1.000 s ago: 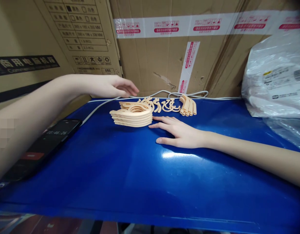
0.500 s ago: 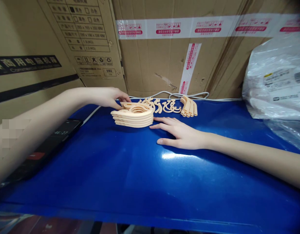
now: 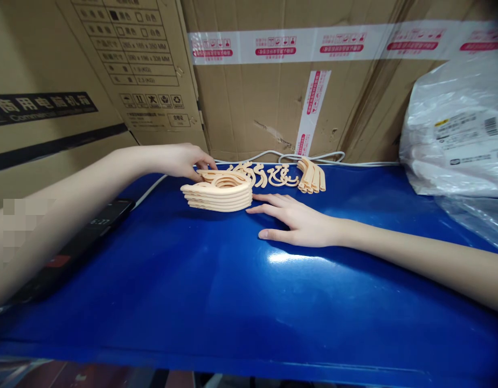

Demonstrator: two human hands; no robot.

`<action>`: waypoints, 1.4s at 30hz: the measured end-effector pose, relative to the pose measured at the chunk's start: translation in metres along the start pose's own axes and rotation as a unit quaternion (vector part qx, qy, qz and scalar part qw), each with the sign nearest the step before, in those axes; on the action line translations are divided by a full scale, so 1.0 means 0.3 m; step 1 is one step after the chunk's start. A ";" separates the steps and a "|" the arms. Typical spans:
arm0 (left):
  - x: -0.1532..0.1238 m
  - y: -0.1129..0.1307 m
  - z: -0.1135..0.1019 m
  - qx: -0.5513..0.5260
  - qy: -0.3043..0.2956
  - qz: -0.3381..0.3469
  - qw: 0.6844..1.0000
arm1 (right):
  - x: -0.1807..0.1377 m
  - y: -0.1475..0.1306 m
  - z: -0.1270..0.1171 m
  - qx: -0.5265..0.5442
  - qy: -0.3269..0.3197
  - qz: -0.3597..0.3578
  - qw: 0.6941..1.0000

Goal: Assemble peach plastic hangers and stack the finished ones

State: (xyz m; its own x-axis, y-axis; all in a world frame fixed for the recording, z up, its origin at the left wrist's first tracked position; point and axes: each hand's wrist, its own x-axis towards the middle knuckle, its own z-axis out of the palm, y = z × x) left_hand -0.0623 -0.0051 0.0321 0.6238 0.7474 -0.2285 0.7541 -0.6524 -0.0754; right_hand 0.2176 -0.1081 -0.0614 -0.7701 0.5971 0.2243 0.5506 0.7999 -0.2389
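A neat stack of cream curved plastic pieces (image 3: 219, 199), each with a rounded opening, lies toward the back of the blue table. My left hand (image 3: 192, 161) reaches in behind it from the left, fingers curled and closed at the end of a cream plastic piece (image 3: 208, 175); its fingertips are partly hidden. At the stack's right end my right hand (image 3: 291, 218) lies low over the table, open, fingers spread and holding nothing. Its foremost fingertips are beside the stack; whether they touch it I cannot tell. Behind are small cream hooks (image 3: 278, 177) and a bundle of cream curved bars (image 3: 311, 177).
Cardboard boxes (image 3: 253, 97) wall off the back and left of the blue table (image 3: 233, 302). A white cable (image 3: 330, 156) runs along the back edge. Plastic-wrapped packaging (image 3: 455, 129) stands at right. A phone (image 3: 99, 226) lies partly under my left forearm.
The whole view has shifted slightly. Both hands and the stack keep their places relative to each other.
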 end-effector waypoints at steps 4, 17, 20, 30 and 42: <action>0.015 -0.011 0.012 0.021 -0.015 -0.045 0.999 | 0.000 0.001 0.002 -0.003 0.000 0.000 1.000; -0.028 -0.017 -0.014 -0.012 -0.011 -0.011 1.000 | 0.000 0.002 0.002 0.000 0.000 -0.003 1.000; -0.033 -0.033 -0.020 -0.019 -0.015 -0.020 1.000 | 0.000 0.002 0.004 -0.004 0.001 -0.004 1.000; -0.005 -0.062 -0.002 -0.018 0.013 -0.019 1.000 | 0.000 0.003 0.004 0.002 0.003 -0.002 1.000; -0.004 -0.033 -0.004 -0.011 -0.001 -0.056 0.998 | -0.001 0.002 0.002 0.004 0.002 -0.003 1.000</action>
State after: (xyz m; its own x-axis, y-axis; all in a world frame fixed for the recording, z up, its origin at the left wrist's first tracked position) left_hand -0.0701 0.0007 0.0342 0.5353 0.8152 -0.2211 0.8233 -0.5621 -0.0795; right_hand 0.2180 -0.1079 -0.0621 -0.7718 0.5933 0.2287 0.5441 0.8024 -0.2453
